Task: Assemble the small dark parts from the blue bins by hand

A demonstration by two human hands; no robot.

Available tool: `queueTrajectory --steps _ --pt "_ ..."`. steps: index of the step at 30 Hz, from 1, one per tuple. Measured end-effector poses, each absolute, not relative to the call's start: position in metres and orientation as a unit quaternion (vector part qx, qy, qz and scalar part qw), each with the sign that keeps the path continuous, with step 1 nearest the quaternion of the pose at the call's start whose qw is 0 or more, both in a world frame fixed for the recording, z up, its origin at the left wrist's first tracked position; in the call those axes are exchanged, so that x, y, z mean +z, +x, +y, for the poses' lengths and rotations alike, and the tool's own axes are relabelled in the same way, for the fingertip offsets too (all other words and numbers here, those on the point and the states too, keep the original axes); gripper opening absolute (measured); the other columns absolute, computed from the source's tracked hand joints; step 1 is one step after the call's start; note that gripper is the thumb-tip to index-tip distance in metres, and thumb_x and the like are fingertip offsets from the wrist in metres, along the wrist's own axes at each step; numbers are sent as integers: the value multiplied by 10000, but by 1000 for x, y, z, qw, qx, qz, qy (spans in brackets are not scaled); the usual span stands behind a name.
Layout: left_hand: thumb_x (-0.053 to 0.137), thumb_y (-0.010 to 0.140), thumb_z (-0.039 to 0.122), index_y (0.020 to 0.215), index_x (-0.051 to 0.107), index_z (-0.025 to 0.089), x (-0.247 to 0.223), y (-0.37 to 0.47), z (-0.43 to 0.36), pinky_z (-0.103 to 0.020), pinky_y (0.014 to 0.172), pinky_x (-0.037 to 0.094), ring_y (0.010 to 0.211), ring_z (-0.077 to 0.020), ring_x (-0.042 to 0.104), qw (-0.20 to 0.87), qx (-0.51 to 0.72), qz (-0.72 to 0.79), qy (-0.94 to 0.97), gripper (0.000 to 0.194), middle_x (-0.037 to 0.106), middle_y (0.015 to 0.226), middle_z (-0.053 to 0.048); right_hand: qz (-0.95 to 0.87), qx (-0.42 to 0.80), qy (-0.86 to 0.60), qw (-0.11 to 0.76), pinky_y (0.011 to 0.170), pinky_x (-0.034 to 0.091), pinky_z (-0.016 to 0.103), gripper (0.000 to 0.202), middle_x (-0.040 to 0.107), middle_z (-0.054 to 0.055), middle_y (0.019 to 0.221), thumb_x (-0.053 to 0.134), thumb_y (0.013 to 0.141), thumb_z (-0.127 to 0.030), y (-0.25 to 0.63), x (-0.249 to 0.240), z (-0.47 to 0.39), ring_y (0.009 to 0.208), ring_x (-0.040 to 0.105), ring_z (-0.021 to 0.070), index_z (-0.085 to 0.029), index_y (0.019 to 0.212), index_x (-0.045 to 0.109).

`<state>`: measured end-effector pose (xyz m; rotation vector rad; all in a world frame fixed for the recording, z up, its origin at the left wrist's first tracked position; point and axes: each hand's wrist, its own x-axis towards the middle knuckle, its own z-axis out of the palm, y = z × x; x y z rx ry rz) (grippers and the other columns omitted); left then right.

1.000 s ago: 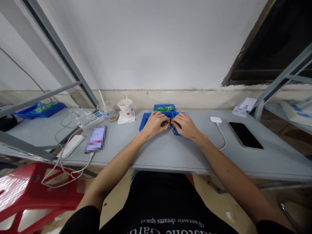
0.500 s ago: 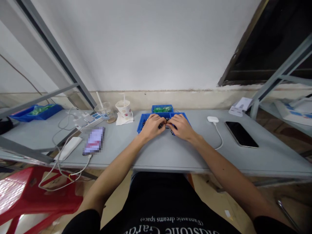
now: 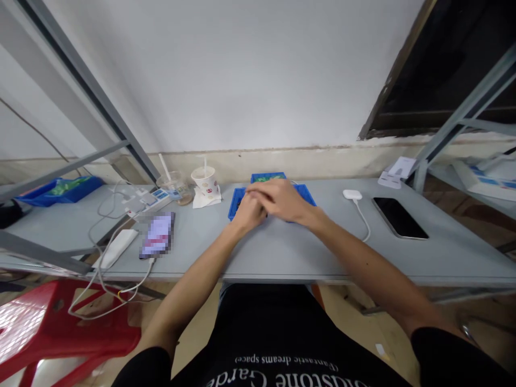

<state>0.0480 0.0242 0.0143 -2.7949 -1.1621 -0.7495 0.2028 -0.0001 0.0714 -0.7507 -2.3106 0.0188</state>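
Observation:
Over the left blue bin [image 3: 234, 203] is my left hand [image 3: 250, 210], its fingers curled and partly covered by the other hand; what it holds is hidden. My right hand [image 3: 284, 199] reaches across to the left, blurred, with its fingertips over the top of my left hand. Whether it holds anything cannot be made out. The right blue bin [image 3: 307, 194] shows behind my right wrist. Behind both hands stands a small blue bin with green packets [image 3: 268, 176].
To the left are a paper cup [image 3: 205, 180] on a napkin, a plastic cup [image 3: 181, 188], a power strip [image 3: 155, 203] and a pixelated phone [image 3: 158, 234] with cables. To the right lie a white earphone case [image 3: 352, 194] and a black phone [image 3: 400, 217].
My right hand has moved left from the right bin onto my left hand. The small dark pieces seen between the fingers before are now hidden.

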Motion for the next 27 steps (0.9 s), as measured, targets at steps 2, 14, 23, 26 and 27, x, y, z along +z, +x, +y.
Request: queueTrajectory --steps 2,14,23,26,27 --pt "523 1025 224 1052 775 204 18 46 26 -402 1038 479 1033 -232 665 3 -292 -357 -887 254 769 1026 -69 -874 -12 -320 366 879 463 376 273 763 67 1042 496 1039 -273 236 63 11 978 662 240 -231 1130 750" --pt "592 1030 364 1015 803 258 21 42 26 -405 1044 428 957 -203 672 -30 -349 -360 -865 236 805 1002 -23 -896 -99 -303 309 872 408 423 277 752 84 1008 485 1067 -329 268 8 24 971 589 259 -216 1050 737" --pt "464 1079 311 1122 765 235 20 44 23 -398 996 402 971 -211 652 28 -304 -336 -891 312 786 1021 -43 -872 -98 -324 354 873 434 430 235 750 86 968 515 1052 -329 269 12 21 933 616 265 -219 987 712" --pt "452 1070 283 1131 759 220 20 44 22 -394 985 407 961 -217 644 43 -284 -343 -894 320 775 986 -57 -862 -98 -337 366 868 446 432 238 735 85 933 504 1054 -339 268 16 19 902 614 266 -226 965 694" --pt "459 1064 284 1121 762 217 21 44 22 -392 982 409 951 -218 643 45 -281 -347 -894 315 773 972 -59 -860 -97 -339 370 865 448 430 243 730 84 923 494 1058 -337 268 17 18 894 614 265 -228 958 687"
